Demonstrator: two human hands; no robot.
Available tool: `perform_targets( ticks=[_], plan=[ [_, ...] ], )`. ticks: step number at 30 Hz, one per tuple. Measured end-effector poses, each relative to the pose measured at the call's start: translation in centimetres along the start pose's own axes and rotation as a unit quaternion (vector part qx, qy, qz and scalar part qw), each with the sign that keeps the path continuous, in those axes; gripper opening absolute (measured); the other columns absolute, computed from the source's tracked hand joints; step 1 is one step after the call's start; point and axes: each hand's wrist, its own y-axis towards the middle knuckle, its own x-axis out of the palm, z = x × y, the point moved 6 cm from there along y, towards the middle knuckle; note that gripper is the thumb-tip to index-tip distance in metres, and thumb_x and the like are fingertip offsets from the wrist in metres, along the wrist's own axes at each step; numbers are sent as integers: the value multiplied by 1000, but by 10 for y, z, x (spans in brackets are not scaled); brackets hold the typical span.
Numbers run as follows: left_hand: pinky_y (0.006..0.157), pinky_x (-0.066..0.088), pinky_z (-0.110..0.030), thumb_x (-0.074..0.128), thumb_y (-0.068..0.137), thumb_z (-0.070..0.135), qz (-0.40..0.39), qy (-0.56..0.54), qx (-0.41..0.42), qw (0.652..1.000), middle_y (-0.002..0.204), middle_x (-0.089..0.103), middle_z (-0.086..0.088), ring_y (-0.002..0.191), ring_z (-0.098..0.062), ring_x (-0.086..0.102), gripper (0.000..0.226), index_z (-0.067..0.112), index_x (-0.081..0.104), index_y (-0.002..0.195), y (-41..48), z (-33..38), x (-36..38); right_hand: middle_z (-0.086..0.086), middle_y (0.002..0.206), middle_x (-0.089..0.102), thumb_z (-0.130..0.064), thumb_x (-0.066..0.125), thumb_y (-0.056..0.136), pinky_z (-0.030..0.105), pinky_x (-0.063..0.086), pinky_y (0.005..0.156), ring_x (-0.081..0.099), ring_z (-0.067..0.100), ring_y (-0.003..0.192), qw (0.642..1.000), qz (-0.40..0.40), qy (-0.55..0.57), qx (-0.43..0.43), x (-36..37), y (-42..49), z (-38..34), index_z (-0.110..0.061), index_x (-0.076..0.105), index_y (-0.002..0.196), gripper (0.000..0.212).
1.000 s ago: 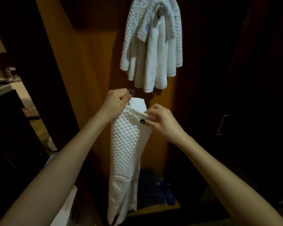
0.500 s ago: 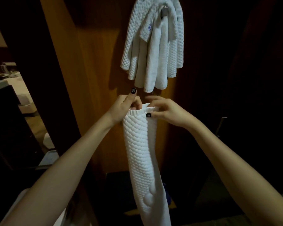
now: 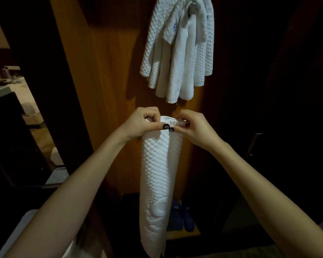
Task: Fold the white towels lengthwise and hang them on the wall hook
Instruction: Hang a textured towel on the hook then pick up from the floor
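Your two forearms are bare from the lower edge of the frame to the wrists, with no sleeves, watch or bracelet showing. Your left hand (image 3: 144, 121) and right hand (image 3: 198, 127) wear no rings that can be made out in the dim light. The thumbnails are painted a dark, near-black polish, each carrying a small pale mark or pattern too fine to read. The other fingers (image 3: 151, 113) are curled, so their nails are hidden from the head camera.
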Motion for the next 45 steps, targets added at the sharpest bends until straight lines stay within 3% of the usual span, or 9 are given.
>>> perform_targets(
  ticks=[3,6,12,17,21,26,34,38,45],
  plan=[
    [68,36,-19,74,76,-2,-3,24,-26,999,73,49,-1,70,-10,46,31,17,55,60,-5,5,-6,-1,95,63,-16,72,87,32,52,71,62,16,82,998,48,-40,-31,2,-5,-4,-9,65,99,15],
    [67,34,-15,69,79,4,56,-7,8,998,70,47,-4,64,-4,45,30,18,51,59,-2,25,-32,4,108,64,-12,67,91,30,54,80,64,16,92,999,-25,-15,-30,12,-3,-7,-6,63,93,8],
    [77,40,-20,64,91,17,-38,128,-125,983,75,57,4,69,-2,52,11,14,63,80,-10,-27,-28,4,76,66,-14,54,99,27,55,60,66,6,61,994,-25,66,78,24,7,9,-2,58,93,15],
    [87,35,-21,59,95,22,-74,95,-321,939,101,61,2,98,-10,53,12,13,66,97,-121,-164,37,0,93,65,-22,57,97,11,46,56,61,-6,68,947,-222,20,233,135,-72,82,-12,60,107,14],
    [82,43,-31,62,92,18,-100,62,-416,902,98,62,-7,93,-21,58,7,13,64,97,-187,-225,79,11,105,68,-25,62,95,38,54,79,65,22,91,899,-329,0,288,205,-136,116,-7,62,109,23],
    [79,50,-29,67,88,17,-105,46,-478,871,94,65,-1,90,-16,63,9,17,65,97,-234,-262,116,16,108,67,-23,62,94,41,53,84,63,29,98,868,-393,11,304,256,-186,128,-5,63,110,24],
    [73,40,-6,60,90,2,-158,66,-507,845,104,68,-17,103,-30,62,17,-3,67,105,-292,-326,207,20,103,67,-22,64,93,40,49,82,62,35,97,823,-354,20,445,281,-305,214,1,65,102,25],
    [87,45,-25,64,89,11,-187,61,-522,830,116,66,-14,109,-29,61,24,6,67,112,-303,-373,276,20,109,66,-27,70,89,31,46,82,61,32,103,771,-325,41,546,298,-392,267,-1,61,115,38],
    [92,42,-28,61,91,18,-280,97,-421,857,122,61,-9,112,-24,58,33,12,60,123,-288,-467,425,19,119,63,-20,68,91,26,45,83,59,32,112,728,-285,67,620,355,-533,358,2,55,123,41]
  ],
)
